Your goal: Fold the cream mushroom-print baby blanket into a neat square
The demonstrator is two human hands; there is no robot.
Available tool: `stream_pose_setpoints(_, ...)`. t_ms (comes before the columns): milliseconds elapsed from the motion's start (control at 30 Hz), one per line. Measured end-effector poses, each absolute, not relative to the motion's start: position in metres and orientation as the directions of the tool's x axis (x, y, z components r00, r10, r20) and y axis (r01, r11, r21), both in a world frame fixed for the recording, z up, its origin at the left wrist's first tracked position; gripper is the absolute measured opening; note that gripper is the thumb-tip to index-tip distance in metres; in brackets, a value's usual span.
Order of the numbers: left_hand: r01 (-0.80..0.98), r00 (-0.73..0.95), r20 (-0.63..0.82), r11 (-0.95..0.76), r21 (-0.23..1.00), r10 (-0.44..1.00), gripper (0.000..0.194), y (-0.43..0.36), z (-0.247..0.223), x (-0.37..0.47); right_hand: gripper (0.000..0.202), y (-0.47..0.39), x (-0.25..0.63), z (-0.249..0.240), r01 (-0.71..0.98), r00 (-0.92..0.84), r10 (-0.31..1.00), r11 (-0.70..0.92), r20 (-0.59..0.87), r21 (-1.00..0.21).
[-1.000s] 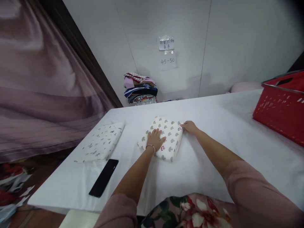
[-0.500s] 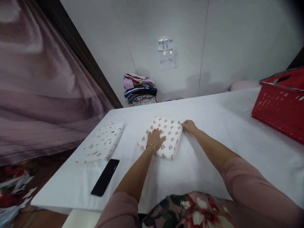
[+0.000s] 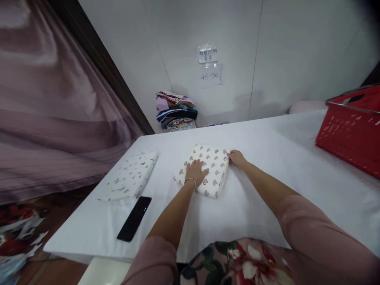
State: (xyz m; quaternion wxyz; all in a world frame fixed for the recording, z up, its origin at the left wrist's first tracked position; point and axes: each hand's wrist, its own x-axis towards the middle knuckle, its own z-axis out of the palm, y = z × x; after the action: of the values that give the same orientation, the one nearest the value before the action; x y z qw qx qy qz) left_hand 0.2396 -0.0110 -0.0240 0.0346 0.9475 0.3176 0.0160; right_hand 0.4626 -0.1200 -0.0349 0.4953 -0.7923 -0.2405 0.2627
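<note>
A folded white cloth (image 3: pixel 212 168) with a mushroom-like print in grey and a few coloured outlines lies on the white-covered table (image 3: pixel 267 206). My left hand (image 3: pixel 195 171) rests flat on top of it, fingers spread, a bracelet at the wrist. At the cloth's right edge, my right hand (image 3: pixel 236 157) pinches the upper right corner between thumb and fingers. To the left lies a second folded white cloth (image 3: pixel 130 176) with small dark motifs, apart from both hands. Close to that one is a black phone (image 3: pixel 134 219).
A red plastic basket (image 3: pixel 350 134) with a metal handle stands at the right. Behind the table's far edge rises a stack of folded fabrics (image 3: pixel 177 111) against the wall. A pink curtain (image 3: pixel 59 99) hangs on the left, and handwritten paper signs (image 3: pixel 210 75) are on the wall.
Both hands keep their places on the cloth, the right still at its corner. The whole view has shifted slightly; nothing else has visibly changed.
</note>
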Motion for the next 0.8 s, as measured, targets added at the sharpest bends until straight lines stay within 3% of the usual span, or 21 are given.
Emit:
stream_pose_setpoints(300,0.602,0.796,0.009,-0.792,0.102,0.605,0.060,-0.013,-0.023,0.240,0.074,-0.147,0.436,-0.026,0.095,0.715,0.664,-0.401,-0.218,-0.911)
stream_pose_setpoints(800,0.586,0.805,0.010,-0.798,0.136,0.593,0.062,-0.013,-0.024,0.239,0.068,-0.152,0.422,-0.024,0.349,0.726,0.680,-0.495,-0.105,-0.796)
